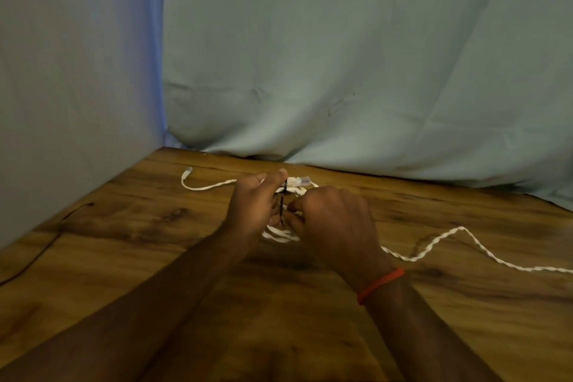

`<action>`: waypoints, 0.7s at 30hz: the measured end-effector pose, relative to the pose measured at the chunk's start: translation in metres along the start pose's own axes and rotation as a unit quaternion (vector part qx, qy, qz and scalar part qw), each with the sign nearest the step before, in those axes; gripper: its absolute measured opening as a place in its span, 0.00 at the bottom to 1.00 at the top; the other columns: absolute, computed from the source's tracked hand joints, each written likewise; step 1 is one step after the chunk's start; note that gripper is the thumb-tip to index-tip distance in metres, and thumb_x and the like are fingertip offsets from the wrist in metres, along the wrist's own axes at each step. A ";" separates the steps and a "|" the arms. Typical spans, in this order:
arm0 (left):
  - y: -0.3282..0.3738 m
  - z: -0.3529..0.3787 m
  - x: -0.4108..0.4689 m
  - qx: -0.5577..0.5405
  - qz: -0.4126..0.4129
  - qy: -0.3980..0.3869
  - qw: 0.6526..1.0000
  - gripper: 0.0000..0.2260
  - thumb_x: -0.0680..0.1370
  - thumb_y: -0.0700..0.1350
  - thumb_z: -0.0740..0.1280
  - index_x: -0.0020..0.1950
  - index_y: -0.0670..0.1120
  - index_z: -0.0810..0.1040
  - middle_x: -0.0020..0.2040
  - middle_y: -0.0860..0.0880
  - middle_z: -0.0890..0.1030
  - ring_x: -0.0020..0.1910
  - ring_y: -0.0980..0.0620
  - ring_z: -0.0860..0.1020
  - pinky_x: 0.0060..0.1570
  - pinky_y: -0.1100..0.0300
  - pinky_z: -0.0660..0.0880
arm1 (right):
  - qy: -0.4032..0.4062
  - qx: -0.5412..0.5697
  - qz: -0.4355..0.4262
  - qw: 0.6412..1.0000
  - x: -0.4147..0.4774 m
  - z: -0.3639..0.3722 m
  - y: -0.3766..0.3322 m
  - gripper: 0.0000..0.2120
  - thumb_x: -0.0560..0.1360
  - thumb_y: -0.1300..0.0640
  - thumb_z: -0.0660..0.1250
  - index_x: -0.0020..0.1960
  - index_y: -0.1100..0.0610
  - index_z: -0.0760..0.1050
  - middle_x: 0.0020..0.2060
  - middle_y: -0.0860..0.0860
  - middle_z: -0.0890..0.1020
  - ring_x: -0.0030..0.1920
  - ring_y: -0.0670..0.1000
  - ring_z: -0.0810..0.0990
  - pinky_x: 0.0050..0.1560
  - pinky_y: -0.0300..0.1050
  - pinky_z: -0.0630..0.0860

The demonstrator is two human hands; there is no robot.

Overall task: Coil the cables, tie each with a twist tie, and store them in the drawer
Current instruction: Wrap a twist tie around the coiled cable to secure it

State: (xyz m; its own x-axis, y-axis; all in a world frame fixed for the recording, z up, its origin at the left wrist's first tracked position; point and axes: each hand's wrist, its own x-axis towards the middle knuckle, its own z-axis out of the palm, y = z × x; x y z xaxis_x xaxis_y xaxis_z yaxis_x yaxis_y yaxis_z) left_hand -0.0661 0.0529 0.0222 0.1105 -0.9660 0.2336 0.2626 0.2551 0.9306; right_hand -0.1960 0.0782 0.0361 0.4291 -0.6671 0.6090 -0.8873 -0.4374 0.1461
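Both forearms [139, 304] reach in from the near edge and meet over the wooden worktop [155, 226], the right wrist wearing a red thread band [381, 285]. Between the hands is the cable coil [277, 235], a small bunch of white loops held just above the wood. The left hand [257, 205] grips it, fingers curled round the bunch. The right hand [335, 220] is closed too, its fingertips seemingly pinching the black twist tie [281, 211] that crosses the loops.

The coil's long axis runs away from the person. Its clear network plug [299, 180] sits at the far end and points right. The tie stands nearly upright across the coil.

Right of the coil, a long twisted white tail [449, 236] snakes off past the frame edge. Left of it, a shorter white tail ends in a small plug [188, 171]. I cannot tell whether both belong to this one cable. Further left lies a thin black wire [46, 245], and beyond the coil hangs a pale blue cloth [341, 56]. No drawer is in sight.

As for trouble, that loose right tail looks ungathered, so tying now would probably leave it dangling, and any snag on it could pull loops out. If the left hand slackens, the springy loops may fan open, and the thin tie could slip from the pinch before it is twisted.
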 end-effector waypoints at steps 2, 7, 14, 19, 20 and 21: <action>0.003 0.001 -0.002 -0.003 0.001 0.001 1.000 0.18 0.83 0.41 0.62 0.32 0.44 0.71 0.19 0.53 0.67 0.16 0.58 0.63 0.19 0.69 0.59 | -0.016 0.042 0.009 0.999 0.001 0.001 -0.002 0.15 0.79 0.41 0.60 0.55 0.47 0.82 0.47 0.50 0.83 0.50 0.54 0.81 0.39 0.46 0.66; 0.011 0.003 -0.001 -0.025 0.013 0.016 0.999 0.20 0.83 0.38 0.60 0.30 0.44 0.71 0.18 0.53 0.70 0.14 0.60 0.66 0.15 0.70 0.60 | 0.047 0.086 0.021 0.995 0.000 0.010 -0.013 0.19 0.76 0.35 0.65 0.48 0.49 0.85 0.40 0.50 0.82 0.42 0.53 0.80 0.37 0.43 0.60; 0.004 -0.008 0.008 -0.002 0.049 0.027 0.998 0.19 0.77 0.49 0.68 0.41 0.32 0.78 0.39 0.38 0.75 0.35 0.42 0.69 0.30 0.54 0.64 | 0.021 0.307 0.126 0.943 0.004 0.006 -0.016 0.13 0.68 0.45 0.65 0.32 0.53 0.79 0.26 0.48 0.76 0.31 0.48 0.75 0.31 0.45 0.68; 0.009 -0.016 0.013 0.102 0.164 0.082 0.978 0.18 0.79 0.49 0.66 0.29 0.48 0.69 0.27 0.45 0.65 0.26 0.50 0.63 0.28 0.56 0.61 | -0.008 0.473 0.157 0.867 0.005 -0.001 -0.032 0.17 0.73 0.57 0.64 0.25 0.56 0.70 0.21 0.50 0.70 0.24 0.45 0.68 0.28 0.43 0.64; 0.010 -0.016 0.013 0.120 0.184 0.093 0.971 0.18 0.78 0.49 0.66 0.29 0.48 0.68 0.27 0.45 0.66 0.28 0.50 0.64 0.29 0.54 0.62 | -0.022 0.493 0.166 0.854 0.005 -0.001 -0.034 0.19 0.74 0.59 0.65 0.25 0.54 0.70 0.20 0.47 0.70 0.24 0.44 0.67 0.27 0.42 0.64; 0.009 -0.018 0.014 0.135 0.202 0.103 0.964 0.19 0.78 0.49 0.66 0.29 0.46 0.68 0.27 0.45 0.66 0.28 0.50 0.65 0.30 0.52 0.63 | -0.035 0.512 0.175 0.840 0.004 -0.002 -0.035 0.19 0.75 0.61 0.66 0.25 0.54 0.70 0.20 0.45 0.70 0.23 0.42 0.67 0.27 0.39 0.65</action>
State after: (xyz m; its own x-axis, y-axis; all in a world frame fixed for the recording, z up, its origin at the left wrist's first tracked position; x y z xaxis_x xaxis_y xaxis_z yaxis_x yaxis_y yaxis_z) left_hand -0.0454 0.0429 0.0291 0.3465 -0.7538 0.5583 -0.0988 0.5625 0.8209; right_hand -0.1629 0.0918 0.0349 0.2128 -0.8810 0.4226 -0.3666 -0.4729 -0.8012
